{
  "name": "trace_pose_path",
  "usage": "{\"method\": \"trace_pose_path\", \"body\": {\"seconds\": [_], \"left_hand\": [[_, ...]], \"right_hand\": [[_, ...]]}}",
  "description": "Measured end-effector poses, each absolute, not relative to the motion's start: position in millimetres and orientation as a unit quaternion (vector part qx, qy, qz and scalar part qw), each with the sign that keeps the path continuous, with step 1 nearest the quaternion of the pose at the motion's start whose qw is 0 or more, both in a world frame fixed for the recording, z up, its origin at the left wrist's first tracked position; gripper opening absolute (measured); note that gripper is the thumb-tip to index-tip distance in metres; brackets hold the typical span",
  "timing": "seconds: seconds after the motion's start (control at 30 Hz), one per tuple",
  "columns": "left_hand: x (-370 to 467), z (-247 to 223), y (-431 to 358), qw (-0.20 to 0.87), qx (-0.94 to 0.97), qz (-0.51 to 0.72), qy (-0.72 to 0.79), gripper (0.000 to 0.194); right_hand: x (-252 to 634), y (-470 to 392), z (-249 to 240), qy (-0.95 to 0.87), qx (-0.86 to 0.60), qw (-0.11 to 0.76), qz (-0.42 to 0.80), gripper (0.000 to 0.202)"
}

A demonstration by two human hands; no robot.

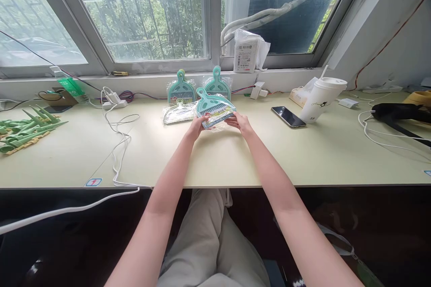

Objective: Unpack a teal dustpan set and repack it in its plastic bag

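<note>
Between my two hands is a small teal dustpan and brush set (215, 108) in clear plastic wrap, held tilted just above the desk. My left hand (196, 128) grips its lower left corner, thumb on top. At the lower right edge, my right hand (239, 123) has its fingers closed on the same pack. Two more wrapped teal dustpan sets, a left one (181, 89) and a right one (218, 81), lean upright against the wall below the window. A paler wrapped dustpan pack (179, 113) lies flat to the left of my hands.
On the right are a phone (288, 116), a white lidded cup (321, 98) with a straw, and a black strap (400, 113). White cables (123, 139) run across the desk's left side. Green plastic pieces (28, 128) lie far left, near a bottle (71, 86). A white box (246, 56) stands on the sill.
</note>
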State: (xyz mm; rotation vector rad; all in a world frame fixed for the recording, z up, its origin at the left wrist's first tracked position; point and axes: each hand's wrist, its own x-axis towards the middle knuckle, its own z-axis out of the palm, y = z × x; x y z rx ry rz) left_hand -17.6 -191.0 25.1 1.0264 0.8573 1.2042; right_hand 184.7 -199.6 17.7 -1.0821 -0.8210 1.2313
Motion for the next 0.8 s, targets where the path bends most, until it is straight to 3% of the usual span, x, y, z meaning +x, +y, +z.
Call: {"method": "trace_pose_path", "body": {"seconds": [0.13, 0.3, 0.47, 0.57, 0.8], "left_hand": [[-28, 25, -185, 0.624, 0.423, 0.535, 0.382, 0.026], [-47, 25, -181, 0.645, 0.394, 0.528, 0.386, 0.026], [-54, 24, -183, 0.654, 0.364, 0.527, 0.402, 0.027], [-53, 26, -186, 0.663, 0.366, 0.51, 0.407, 0.031], [-53, 31, -192, 0.665, 0.359, 0.499, 0.425, 0.034]], "right_hand": [[186, -203, 20, -0.394, -0.493, 0.626, 0.458, 0.022], [192, -202, 15, -0.489, -0.521, 0.665, 0.218, 0.013], [194, -200, 7, -0.627, -0.502, 0.582, 0.125, 0.056], [189, -197, 5, -0.711, -0.483, 0.503, 0.094, 0.066], [193, -191, 5, -0.728, -0.467, 0.495, 0.086, 0.041]]}}
